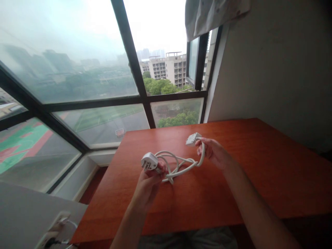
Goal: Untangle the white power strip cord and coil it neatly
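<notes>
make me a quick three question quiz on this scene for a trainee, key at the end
1. Multiple choice: which hand holds the pronged plug?
a) left
b) right
c) both

2. True or false: the right hand holds the cord at its white end piece.

3. Fill in: between the hands, the cord is ____ (straight or looped).

Key: 1. a, the left hand; 2. true; 3. looped.

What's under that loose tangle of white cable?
Through the loops of the cable, reddish wooden tabletop shows. Whatever lies directly beneath the cable, the plug and the left hand is covered.
</notes>
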`<state>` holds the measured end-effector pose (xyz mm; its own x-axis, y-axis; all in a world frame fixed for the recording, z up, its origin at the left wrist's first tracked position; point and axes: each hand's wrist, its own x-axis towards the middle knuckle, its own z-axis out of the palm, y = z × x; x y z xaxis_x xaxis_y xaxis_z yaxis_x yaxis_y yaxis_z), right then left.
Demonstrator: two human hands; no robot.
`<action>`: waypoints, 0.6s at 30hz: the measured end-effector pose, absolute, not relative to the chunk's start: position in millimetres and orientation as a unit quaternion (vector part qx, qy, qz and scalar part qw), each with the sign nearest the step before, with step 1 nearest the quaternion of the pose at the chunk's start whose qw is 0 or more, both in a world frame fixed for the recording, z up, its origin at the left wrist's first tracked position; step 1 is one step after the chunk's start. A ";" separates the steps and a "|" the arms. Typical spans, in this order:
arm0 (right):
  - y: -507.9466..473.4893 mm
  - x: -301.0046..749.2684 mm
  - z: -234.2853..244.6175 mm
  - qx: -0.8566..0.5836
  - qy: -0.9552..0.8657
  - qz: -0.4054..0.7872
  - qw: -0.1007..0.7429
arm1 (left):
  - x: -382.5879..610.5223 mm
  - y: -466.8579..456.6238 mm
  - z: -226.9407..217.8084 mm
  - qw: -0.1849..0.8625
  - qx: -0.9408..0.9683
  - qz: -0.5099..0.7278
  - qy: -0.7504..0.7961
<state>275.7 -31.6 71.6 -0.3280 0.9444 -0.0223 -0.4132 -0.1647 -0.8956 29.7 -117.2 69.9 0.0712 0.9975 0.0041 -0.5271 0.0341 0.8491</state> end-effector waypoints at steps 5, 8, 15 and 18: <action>-66.4 232.8 84.7 -0.315 -0.489 0.699 0.416 | 7.7 -129.6 55.8 0.609 0.262 0.644 0.381; -81.8 218.8 88.4 -0.314 -0.566 0.686 0.333 | -7.0 -129.9 43.4 0.592 0.194 0.650 0.435; -97.8 210.4 76.7 -0.264 -0.688 0.620 0.270 | -27.7 -122.3 31.0 0.510 0.157 0.653 0.537; -101.6 208.9 70.9 -0.251 -0.697 0.622 0.254 | -24.3 -116.9 34.6 0.583 0.179 0.627 0.484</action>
